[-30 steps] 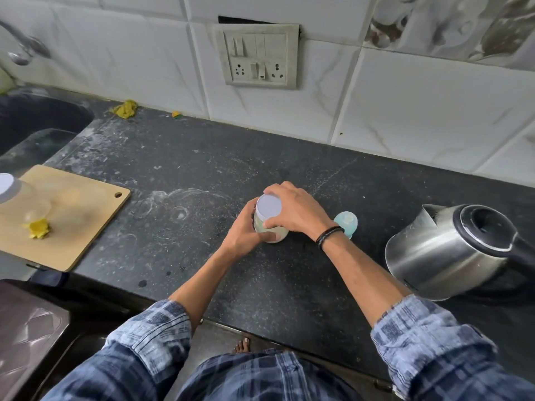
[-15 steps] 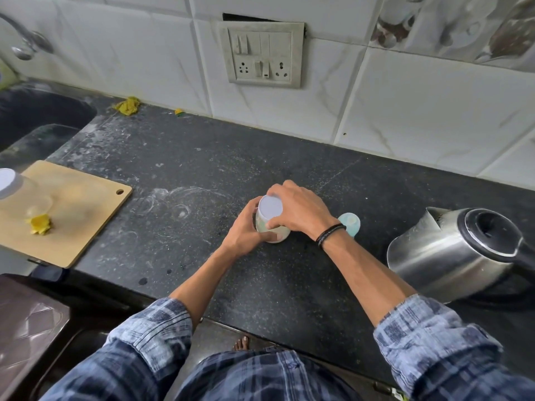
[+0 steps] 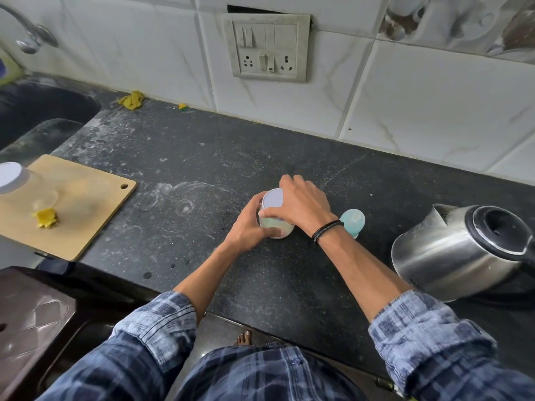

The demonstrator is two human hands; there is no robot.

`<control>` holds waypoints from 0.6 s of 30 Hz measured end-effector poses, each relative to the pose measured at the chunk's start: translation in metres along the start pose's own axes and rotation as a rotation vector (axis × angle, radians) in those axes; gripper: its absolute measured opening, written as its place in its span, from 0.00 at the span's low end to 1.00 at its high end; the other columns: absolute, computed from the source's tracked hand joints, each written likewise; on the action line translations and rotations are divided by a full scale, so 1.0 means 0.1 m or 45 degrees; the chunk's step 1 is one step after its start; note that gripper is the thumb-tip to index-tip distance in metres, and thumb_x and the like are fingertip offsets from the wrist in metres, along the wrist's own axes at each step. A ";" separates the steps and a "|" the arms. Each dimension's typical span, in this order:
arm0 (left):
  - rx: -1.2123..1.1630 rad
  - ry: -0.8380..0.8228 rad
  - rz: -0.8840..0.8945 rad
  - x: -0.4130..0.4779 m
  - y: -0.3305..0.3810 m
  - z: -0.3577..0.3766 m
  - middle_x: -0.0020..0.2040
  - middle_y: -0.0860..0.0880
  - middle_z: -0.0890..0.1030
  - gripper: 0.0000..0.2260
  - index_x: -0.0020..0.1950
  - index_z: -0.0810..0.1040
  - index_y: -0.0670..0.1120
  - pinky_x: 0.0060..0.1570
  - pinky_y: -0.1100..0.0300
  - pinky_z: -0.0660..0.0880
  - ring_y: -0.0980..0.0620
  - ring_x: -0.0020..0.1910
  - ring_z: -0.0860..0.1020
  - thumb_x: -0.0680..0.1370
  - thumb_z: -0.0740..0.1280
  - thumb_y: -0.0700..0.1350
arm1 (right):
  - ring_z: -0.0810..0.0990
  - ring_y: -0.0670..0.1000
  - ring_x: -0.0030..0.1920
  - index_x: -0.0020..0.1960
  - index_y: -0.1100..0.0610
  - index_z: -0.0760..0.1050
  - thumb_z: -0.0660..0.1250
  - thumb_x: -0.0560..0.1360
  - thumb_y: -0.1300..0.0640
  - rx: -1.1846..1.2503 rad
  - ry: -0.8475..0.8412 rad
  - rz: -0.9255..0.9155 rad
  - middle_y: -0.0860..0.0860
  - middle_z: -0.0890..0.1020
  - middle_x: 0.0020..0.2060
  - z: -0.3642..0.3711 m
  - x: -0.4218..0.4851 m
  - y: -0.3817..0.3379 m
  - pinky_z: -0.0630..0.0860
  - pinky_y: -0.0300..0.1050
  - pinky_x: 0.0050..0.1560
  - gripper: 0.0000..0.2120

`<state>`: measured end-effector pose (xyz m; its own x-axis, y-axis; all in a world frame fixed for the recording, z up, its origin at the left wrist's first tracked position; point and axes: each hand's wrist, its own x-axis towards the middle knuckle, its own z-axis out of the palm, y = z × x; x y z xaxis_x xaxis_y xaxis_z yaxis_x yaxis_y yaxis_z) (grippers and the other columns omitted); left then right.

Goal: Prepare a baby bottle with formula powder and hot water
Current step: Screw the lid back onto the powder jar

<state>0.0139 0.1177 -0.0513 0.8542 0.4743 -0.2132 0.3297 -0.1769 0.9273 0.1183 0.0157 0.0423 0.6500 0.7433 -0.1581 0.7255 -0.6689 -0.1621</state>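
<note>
A small clear jar with a white lid (image 3: 273, 198) stands on the black counter (image 3: 202, 169), pale powder showing through its lower wall (image 3: 278, 228). My left hand (image 3: 246, 224) grips the jar's body from the left. My right hand (image 3: 301, 204) curls over the lid from the right, thumb along its front edge. Just behind my right wrist stands a light blue baby bottle (image 3: 353, 221), partly hidden by the wrist. A steel electric kettle (image 3: 460, 250) with a black lid sits at the right.
A wooden cutting board (image 3: 81, 209) lies at the left with a second clear white-lidded jar (image 3: 11, 176) and a yellow scrap (image 3: 46, 217) on it. A sink (image 3: 37, 111) and tap are at far left. A switch and socket plate (image 3: 267, 47) is on the tiled wall.
Both hands stay on the jar in the same place; my right hand has shifted slightly round the lid. The view has tilted a little.
</note>
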 end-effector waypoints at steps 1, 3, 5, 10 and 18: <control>-0.006 -0.001 0.003 0.00 0.00 0.00 0.63 0.54 0.79 0.41 0.73 0.67 0.57 0.64 0.46 0.77 0.52 0.62 0.79 0.65 0.81 0.42 | 0.78 0.61 0.61 0.68 0.58 0.70 0.70 0.69 0.27 -0.051 0.031 0.025 0.58 0.77 0.63 0.00 0.00 0.01 0.75 0.55 0.55 0.42; -0.007 -0.003 0.004 0.00 0.01 0.00 0.63 0.54 0.79 0.41 0.73 0.67 0.57 0.64 0.47 0.77 0.53 0.62 0.78 0.65 0.81 0.42 | 0.77 0.60 0.62 0.69 0.58 0.71 0.69 0.68 0.26 -0.082 0.052 -0.003 0.57 0.76 0.64 -0.03 0.00 0.03 0.74 0.56 0.58 0.43; 0.008 0.007 -0.005 0.00 0.01 0.00 0.64 0.53 0.78 0.41 0.74 0.66 0.56 0.65 0.49 0.75 0.52 0.63 0.77 0.66 0.82 0.43 | 0.73 0.59 0.66 0.75 0.54 0.68 0.76 0.70 0.35 0.012 -0.041 -0.126 0.54 0.72 0.69 -0.07 0.00 0.06 0.74 0.56 0.62 0.42; 0.022 0.010 -0.003 0.00 0.02 0.01 0.65 0.52 0.77 0.41 0.75 0.65 0.55 0.65 0.51 0.74 0.50 0.64 0.76 0.67 0.81 0.40 | 0.71 0.57 0.66 0.72 0.53 0.70 0.79 0.70 0.41 0.047 -0.065 -0.147 0.52 0.73 0.67 -0.01 -0.01 0.05 0.76 0.54 0.59 0.37; 0.019 0.018 -0.016 -0.01 0.03 0.00 0.65 0.53 0.77 0.41 0.74 0.66 0.54 0.63 0.53 0.74 0.51 0.64 0.75 0.67 0.82 0.41 | 0.70 0.57 0.69 0.78 0.53 0.66 0.79 0.70 0.43 0.065 -0.118 -0.173 0.52 0.70 0.72 -0.08 0.00 0.06 0.74 0.55 0.64 0.42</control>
<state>0.0138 0.1169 -0.0482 0.8444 0.4884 -0.2204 0.3462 -0.1834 0.9201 0.1242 0.0118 0.0491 0.5214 0.8245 -0.2199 0.7912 -0.5637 -0.2371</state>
